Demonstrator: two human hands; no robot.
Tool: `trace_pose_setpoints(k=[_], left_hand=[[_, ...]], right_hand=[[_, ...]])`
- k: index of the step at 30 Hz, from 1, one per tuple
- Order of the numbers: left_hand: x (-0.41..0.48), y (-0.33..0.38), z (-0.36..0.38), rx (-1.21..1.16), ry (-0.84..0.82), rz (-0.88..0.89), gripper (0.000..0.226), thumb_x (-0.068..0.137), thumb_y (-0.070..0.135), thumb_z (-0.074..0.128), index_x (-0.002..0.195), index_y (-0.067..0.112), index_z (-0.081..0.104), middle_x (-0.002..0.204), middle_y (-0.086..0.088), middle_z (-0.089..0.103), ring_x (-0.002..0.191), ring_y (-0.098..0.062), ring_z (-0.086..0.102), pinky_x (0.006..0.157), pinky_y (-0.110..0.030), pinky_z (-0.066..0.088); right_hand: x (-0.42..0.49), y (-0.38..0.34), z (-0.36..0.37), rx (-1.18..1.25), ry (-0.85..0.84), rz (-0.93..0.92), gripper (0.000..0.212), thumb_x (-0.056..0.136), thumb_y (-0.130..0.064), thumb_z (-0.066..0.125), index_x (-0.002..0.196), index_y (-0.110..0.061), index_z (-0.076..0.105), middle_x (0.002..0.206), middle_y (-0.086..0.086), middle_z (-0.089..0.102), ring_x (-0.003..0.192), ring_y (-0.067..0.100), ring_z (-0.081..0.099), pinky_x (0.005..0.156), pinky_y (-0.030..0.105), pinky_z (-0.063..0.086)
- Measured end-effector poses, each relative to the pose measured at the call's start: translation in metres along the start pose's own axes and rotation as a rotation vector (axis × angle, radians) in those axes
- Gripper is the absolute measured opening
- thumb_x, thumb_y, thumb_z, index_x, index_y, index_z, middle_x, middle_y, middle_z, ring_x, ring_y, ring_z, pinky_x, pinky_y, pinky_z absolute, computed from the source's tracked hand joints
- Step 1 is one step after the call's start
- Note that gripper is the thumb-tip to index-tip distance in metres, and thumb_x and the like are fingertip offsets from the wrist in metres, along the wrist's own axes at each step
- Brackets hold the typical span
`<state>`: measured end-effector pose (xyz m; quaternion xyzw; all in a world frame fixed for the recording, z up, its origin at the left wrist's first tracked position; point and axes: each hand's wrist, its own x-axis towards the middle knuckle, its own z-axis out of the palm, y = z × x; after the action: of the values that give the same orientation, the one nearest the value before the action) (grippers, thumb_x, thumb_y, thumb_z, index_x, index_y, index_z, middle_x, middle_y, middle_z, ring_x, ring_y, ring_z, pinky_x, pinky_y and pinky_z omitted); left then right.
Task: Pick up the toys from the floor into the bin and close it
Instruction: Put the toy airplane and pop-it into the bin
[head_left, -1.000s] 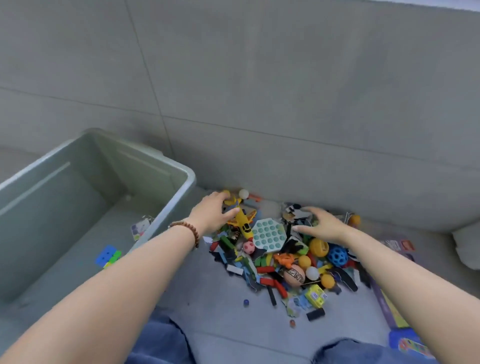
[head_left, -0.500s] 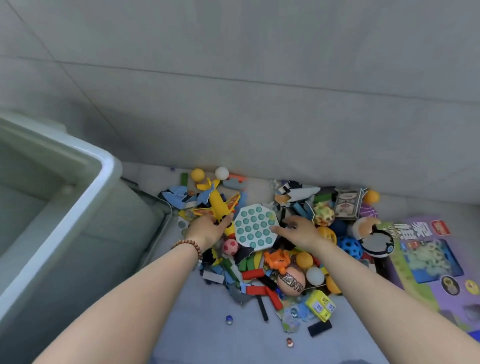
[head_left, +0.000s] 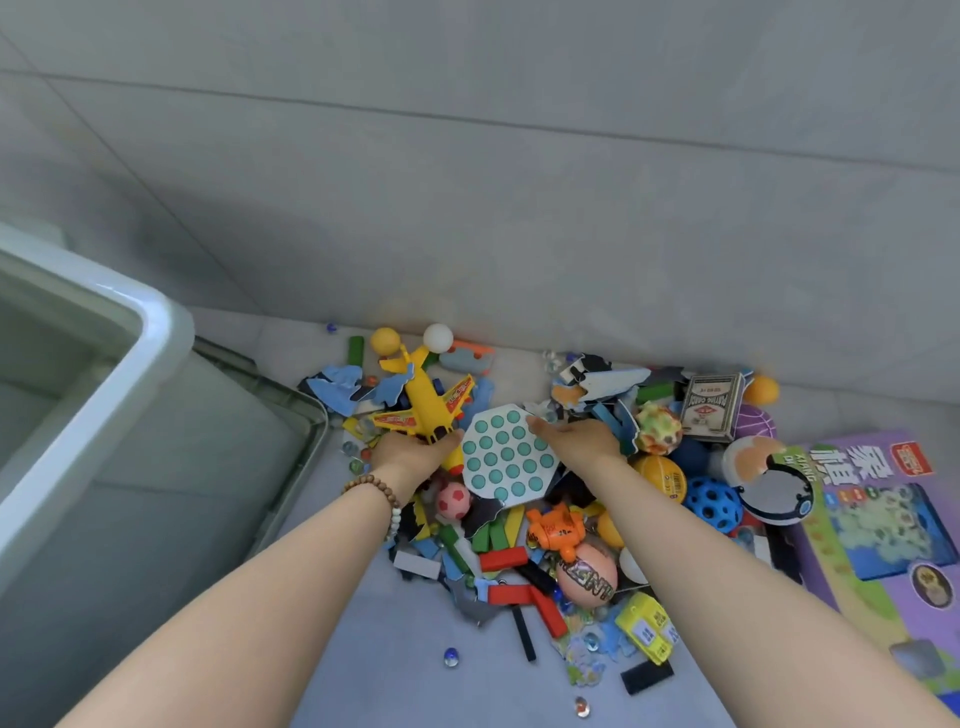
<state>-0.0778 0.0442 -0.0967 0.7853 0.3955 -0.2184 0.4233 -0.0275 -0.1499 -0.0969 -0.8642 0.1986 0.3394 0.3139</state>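
Beside the open bin (head_left: 156, 332) at our left, we have drawn both hands back into the floor pile: left hand (head_left: 415, 451) curled round the yellow toy airplane (head_left: 432, 404), right hand (head_left: 579, 441) on the pop-it board (head_left: 500, 458), whether gripping we cannot tell, so a lift looks next.

Grey floor (head_left: 415, 649): toy pile (head_left: 501, 558) by wall (head_left: 519, 208), bin (head_left: 156, 332) L, purple box (head_left: 883, 519) R, stray marbles (head_left: 451, 656).
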Motion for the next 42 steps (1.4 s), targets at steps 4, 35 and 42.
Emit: trace_pose_setpoints(k=[4, 35, 42], left_hand=[[0.003, -0.001, -0.001, -0.124, -0.034, -0.099, 0.041, 0.074, 0.049, 0.073, 0.077, 0.013, 0.053, 0.076, 0.004, 0.054, 0.086, -0.019, 0.053, 0.078, -0.028, 0.041], [-0.229, 0.108, -0.224, -0.803, -0.609, 0.433, 0.037, 0.083, -0.001, 0.062, 0.118, 0.004, 0.052, 0.119, -0.012, 0.059, 0.111, -0.028, 0.061, 0.086, -0.037, 0.055], [-0.244, 0.027, -0.352, -0.821, -0.416, 0.536, 0.048, 0.078, 0.005, 0.069, 0.121, 0.019, 0.054, 0.105, -0.006, 0.064, 0.086, -0.017, 0.061, 0.087, -0.038, 0.052]], right_hand=[[0.008, 0.000, 0.007, 0.136, 0.017, 0.013, 0.053, 0.074, -0.060, 0.063, 0.104, -0.017, 0.069, 0.116, 0.005, 0.066, 0.106, 0.026, 0.060, 0.093, 0.040, 0.050], [-0.251, -0.120, -0.149, 0.766, 0.095, -0.484, 0.035, 0.085, -0.030, 0.066, 0.110, -0.009, 0.054, 0.104, 0.012, 0.066, 0.096, 0.030, 0.065, 0.090, 0.047, 0.052], [-0.333, -0.206, -0.066, 0.583, -0.109, -0.633, 0.038, 0.084, -0.034, 0.066, 0.111, -0.010, 0.053, 0.100, 0.008, 0.066, 0.089, 0.026, 0.065, 0.079, 0.040, 0.054]])
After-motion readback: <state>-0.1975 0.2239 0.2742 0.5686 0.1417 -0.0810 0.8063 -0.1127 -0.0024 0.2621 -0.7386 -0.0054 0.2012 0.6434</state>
